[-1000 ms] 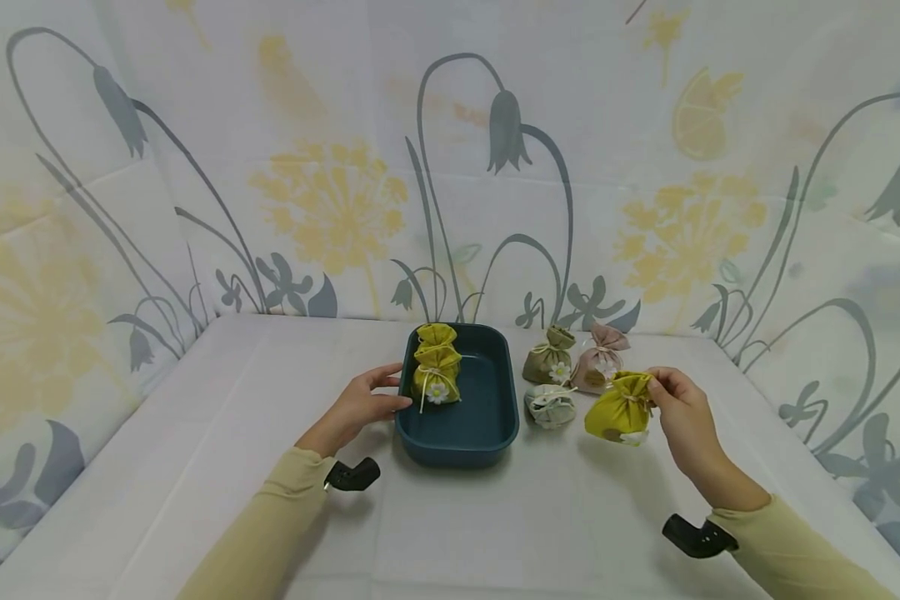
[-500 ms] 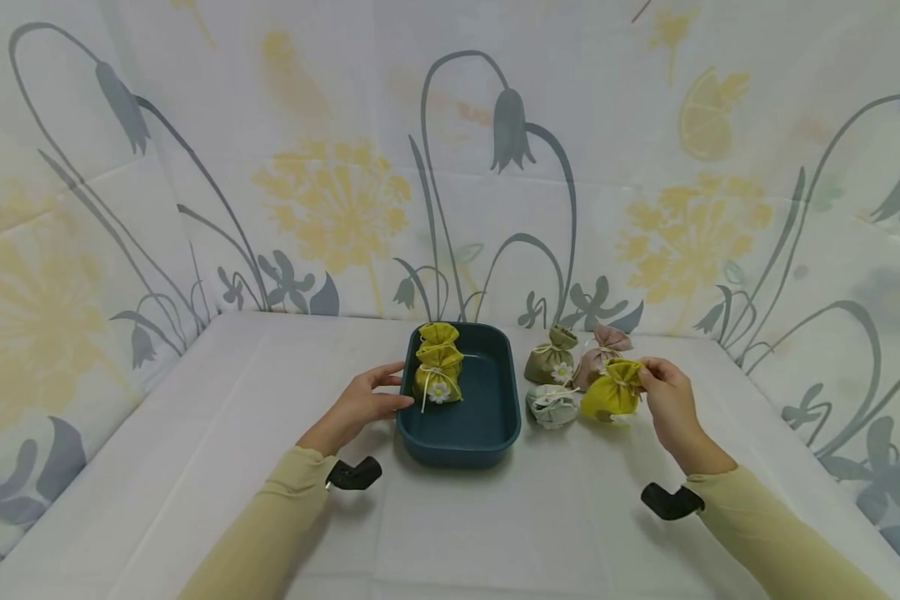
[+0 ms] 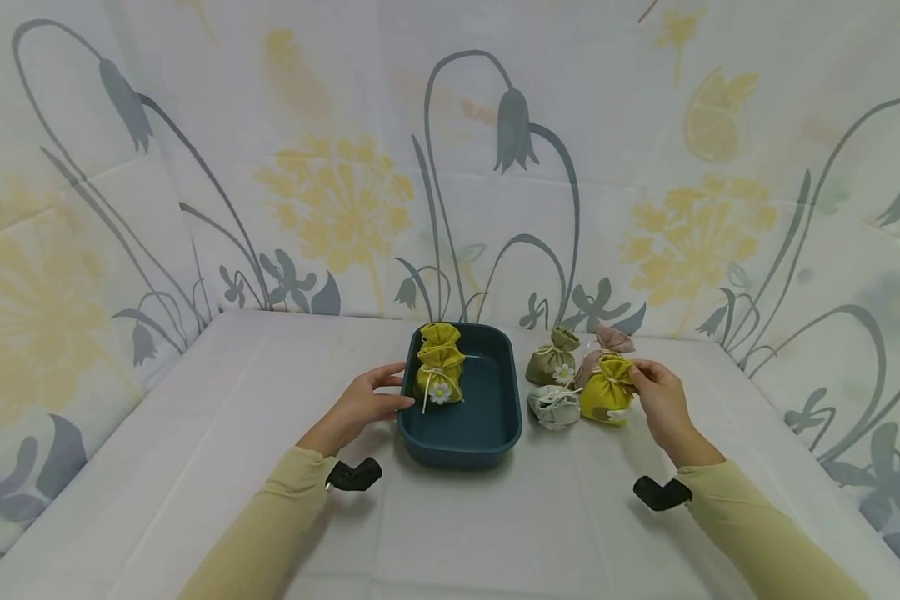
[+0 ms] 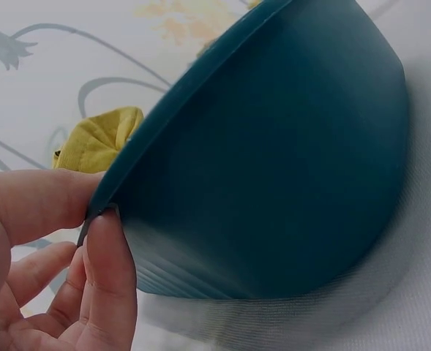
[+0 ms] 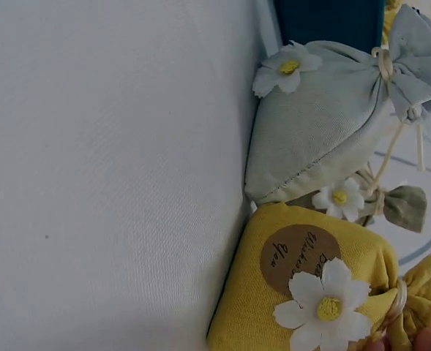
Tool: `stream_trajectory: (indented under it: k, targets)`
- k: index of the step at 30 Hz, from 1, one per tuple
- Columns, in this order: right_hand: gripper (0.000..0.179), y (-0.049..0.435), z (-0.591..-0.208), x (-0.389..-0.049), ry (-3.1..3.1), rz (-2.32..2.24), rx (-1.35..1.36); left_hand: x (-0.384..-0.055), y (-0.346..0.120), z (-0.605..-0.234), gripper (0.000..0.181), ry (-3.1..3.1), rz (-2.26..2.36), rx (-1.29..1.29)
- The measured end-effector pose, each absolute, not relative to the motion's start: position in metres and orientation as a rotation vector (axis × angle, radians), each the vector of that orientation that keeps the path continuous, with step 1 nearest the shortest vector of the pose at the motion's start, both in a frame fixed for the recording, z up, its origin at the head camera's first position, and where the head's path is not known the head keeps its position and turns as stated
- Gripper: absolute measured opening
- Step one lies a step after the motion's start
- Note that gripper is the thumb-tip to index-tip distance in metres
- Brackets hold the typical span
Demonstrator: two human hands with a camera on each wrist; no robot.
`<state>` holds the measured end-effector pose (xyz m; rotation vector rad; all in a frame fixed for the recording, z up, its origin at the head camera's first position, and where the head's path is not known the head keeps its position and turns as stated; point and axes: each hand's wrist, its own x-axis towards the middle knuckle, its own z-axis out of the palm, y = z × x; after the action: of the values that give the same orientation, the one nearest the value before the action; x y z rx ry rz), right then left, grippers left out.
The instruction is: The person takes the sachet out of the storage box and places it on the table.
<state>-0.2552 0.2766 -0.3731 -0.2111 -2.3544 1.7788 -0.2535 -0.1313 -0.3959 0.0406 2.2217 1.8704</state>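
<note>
Pinching left rim of blue tray (image 3: 491, 408) with fingers of left hand (image 3: 356, 407), with two yellow pouches (image 3: 435, 375) inside at left. Right of tray on bench (image 3: 465, 533), past olive pouch (image 3: 544, 364) and pale green pouch (image 3: 553, 408), pinching neck of third yellow pouch (image 3: 602, 398) with fingers of right hand (image 3: 666, 406), just in front of pink pouch (image 3: 615, 339).

Curtained-off tabletop workspace (image 3: 225, 400), floral hangings (image 3: 465, 192)

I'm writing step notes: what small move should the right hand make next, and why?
Probably the right hand should release the yellow bag it holds: the bag's base appears to rest on the table, close beside the pale gray bag, and the hand grips only its gathered top.
</note>
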Motion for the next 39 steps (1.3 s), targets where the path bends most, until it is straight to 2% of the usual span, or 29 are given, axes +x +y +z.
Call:
stream_trajectory:
  k: [14,25,39]
  targets:
    - [0.054,0.301,-0.371,-0.224,-2.47,1.719,-0.295,-0.253,-0.133,-0.399,0.067,2.222,1.884,0.058]
    - [0.047,0.297,-0.368,-0.205,-2.498,1.695,-0.191,-0.252,-0.132,-0.396,0.067,2.219,1.882,0.056]
    - [0.047,0.273,-0.364,-0.195,-2.526,1.671,-0.074,-0.253,-0.132,-0.398,0.067,2.221,1.878,0.045]
